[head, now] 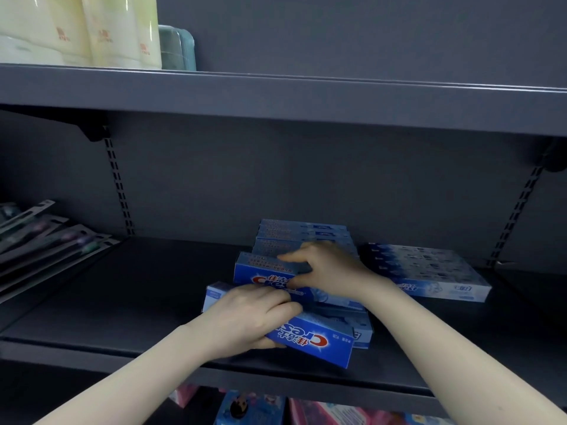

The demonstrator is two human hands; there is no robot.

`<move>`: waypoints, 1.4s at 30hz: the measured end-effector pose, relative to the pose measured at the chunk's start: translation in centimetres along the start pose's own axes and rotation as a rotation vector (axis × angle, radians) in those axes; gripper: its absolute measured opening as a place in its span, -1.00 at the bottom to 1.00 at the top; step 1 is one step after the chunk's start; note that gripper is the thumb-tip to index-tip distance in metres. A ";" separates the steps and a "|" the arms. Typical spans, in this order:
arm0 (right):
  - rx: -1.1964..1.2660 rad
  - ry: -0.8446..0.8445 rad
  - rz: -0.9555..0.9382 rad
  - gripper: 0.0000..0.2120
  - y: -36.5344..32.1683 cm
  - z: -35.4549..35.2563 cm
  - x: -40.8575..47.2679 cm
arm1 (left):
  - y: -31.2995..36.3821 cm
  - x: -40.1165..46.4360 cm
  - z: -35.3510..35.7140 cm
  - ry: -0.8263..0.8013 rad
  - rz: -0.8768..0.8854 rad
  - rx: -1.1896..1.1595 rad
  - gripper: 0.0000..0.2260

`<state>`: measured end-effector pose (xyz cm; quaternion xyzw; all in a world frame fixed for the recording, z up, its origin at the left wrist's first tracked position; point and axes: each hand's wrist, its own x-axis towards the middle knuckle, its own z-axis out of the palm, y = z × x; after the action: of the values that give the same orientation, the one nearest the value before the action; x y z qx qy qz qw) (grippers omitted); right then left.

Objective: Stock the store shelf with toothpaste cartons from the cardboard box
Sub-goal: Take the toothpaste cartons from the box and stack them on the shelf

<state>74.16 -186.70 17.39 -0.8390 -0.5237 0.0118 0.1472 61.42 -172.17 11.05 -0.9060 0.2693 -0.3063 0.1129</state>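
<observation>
Dark grey metal store shelf (153, 302), blue rectangular cardboard toothpaste carton (310, 338) gripped at its front edge by the left hand (245, 320), right hand (325, 268) fingers curled on a second blue carton (260, 271) in the row behind, flat stack of pale blue cartons (429, 271) just beside, packaged toothbrushes (46, 240) at left.

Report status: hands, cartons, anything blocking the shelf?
Left hand grips front toothpaste carton. Right hand holds next carton. Finished row right, toothbrush packs left; nothing blocking.

Blue-and-white toothpaste cartons (310, 338) with red lettering; dark grey shelf (122, 302); cream bottles (116, 32).
</observation>
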 end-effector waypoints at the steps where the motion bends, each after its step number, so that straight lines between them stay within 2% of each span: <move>1: -0.001 -0.010 -0.007 -0.49 0.1 0.3 0.1 | 0.0 -0.1 0.0 0.002 -0.001 -0.003 -0.56; 7: -0.035 0.041 -0.108 -0.64 0.9 1.6 0.1 | -0.1 -0.2 0.4 0.006 -0.017 -0.022 -0.61; 13: 0.079 0.067 -0.105 -0.63 2.4 2.2 -0.8 | 0.0 0.0 0.4 -0.001 -0.038 -0.014 -0.58; 15: 0.112 0.124 -0.083 -0.67 2.8 1.8 -1.3 | 0.0 0.1 0.4 -0.007 -0.054 -0.008 -0.56; 18: 0.191 0.301 -0.019 -0.75 3.0 0.7 -2.7 | 0.2 0.3 0.3 0.000 -0.082 -0.003 -0.53; 21: 0.397 0.393 0.093 -0.81 2.9 -0.3 -4.8 | 0.2 0.7 0.2 0.021 -0.114 0.028 -0.44; 23: 0.508 0.365 0.126 -0.89 2.9 -0.8 -6.3 | 0.3 1.0 0.1 0.041 -0.143 0.061 -0.36; 25: 0.519 0.268 0.136 -0.92 3.0 -0.8 -7.4 | 0.4 1.5 0.1 0.066 -0.171 0.083 -0.32; 28: 0.463 0.134 0.173 -0.79 3.1 -0.3 -8.4 | 0.6 2.0 0.1 0.099 -0.185 0.102 -0.30; 33: 0.502 0.127 0.203 -0.70 3.8 0.4 -9.2 | 0.9 2.3 0.4 0.095 -0.156 0.132 -0.28; 42: 0.545 0.169 0.199 -0.76 4.0 0.5 -9.7 | 1.0 2.2 0.5 0.130 -0.132 0.127 -0.33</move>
<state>73.19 -196.72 14.57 -0.8137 -0.4023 0.0964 0.4083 62.79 -174.20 11.45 -0.8910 0.1958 -0.3877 0.1319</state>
